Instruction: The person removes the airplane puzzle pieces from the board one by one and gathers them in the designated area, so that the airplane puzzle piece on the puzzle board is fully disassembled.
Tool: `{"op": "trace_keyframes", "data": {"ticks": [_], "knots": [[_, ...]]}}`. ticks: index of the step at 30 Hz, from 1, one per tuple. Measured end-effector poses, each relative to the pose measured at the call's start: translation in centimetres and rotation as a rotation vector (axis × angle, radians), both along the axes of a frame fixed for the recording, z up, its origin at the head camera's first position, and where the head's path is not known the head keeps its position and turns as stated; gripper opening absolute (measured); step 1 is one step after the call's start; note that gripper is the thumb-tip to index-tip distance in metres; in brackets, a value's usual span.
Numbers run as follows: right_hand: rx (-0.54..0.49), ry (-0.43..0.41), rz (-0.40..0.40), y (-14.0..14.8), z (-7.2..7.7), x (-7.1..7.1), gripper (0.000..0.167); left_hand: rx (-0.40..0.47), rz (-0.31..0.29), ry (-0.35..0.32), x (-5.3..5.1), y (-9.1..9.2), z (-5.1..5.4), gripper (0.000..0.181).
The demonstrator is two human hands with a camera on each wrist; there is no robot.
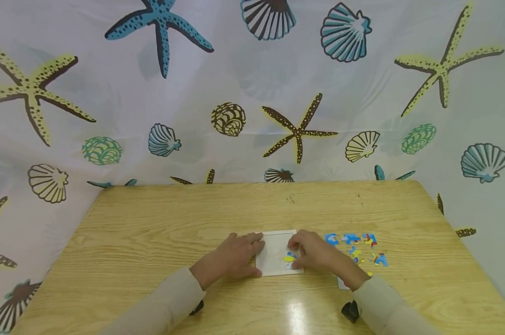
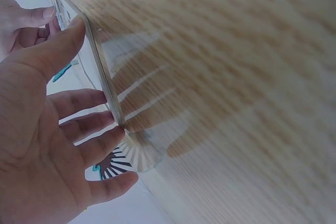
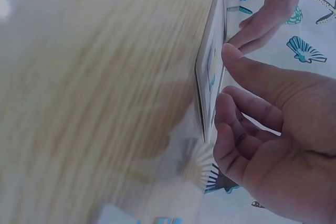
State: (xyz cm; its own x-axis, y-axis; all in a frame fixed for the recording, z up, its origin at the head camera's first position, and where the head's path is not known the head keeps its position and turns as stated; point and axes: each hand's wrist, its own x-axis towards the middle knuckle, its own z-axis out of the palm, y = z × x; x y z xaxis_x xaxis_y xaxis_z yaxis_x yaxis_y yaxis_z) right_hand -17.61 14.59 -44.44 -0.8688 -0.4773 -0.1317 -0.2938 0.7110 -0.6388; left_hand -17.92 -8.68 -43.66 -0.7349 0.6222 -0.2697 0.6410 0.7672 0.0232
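A shallow white puzzle tray (image 1: 275, 260) lies flat on the table between both hands. One puzzle piece (image 1: 289, 257), blue, yellow and white, sits near its lower right corner. My left hand (image 1: 235, 257) rests along the tray's left edge, thumb at the near corner and fairly straight fingers farther up. At the right side, my right hand (image 1: 317, 251) touches the puzzle piece with its thumb, the other fingers loosely bent near the tray's edge. In the right wrist view, the thumb (image 3: 247, 72) stands apart from these fingers, and the tray (image 3: 210, 61) appears nearly edge-on.
Several loose puzzle pieces (image 1: 351, 239), blue, yellow and red, lie on the wooden table (image 1: 160, 218) to the right. The right forearm partly hides a white piece (image 1: 342, 284). Behind the table hangs a shell-patterned cloth (image 1: 194, 93).
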Motion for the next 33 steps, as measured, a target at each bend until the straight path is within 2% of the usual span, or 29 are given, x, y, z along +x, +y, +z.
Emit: {"op": "trace_keyframes", "data": {"ticks": [7, 18, 33], "knots": [[0.032, -0.075, -0.017, -0.8, -0.2, 0.1, 0.038, -0.003, -0.002, 0.001, -0.1, 0.0, -0.3, 0.072], [0.112, -0.049, -0.015, -1.2, 0.2, 0.2, 0.031, -0.004, 0.005, -0.006, 0.0, 0.0, 0.1, 0.073], [0.105, -0.050, -0.006, -1.2, 0.2, 0.1, 0.030, 0.001, -0.016, 0.027, -0.1, 0.0, -0.3, 0.074]]}}
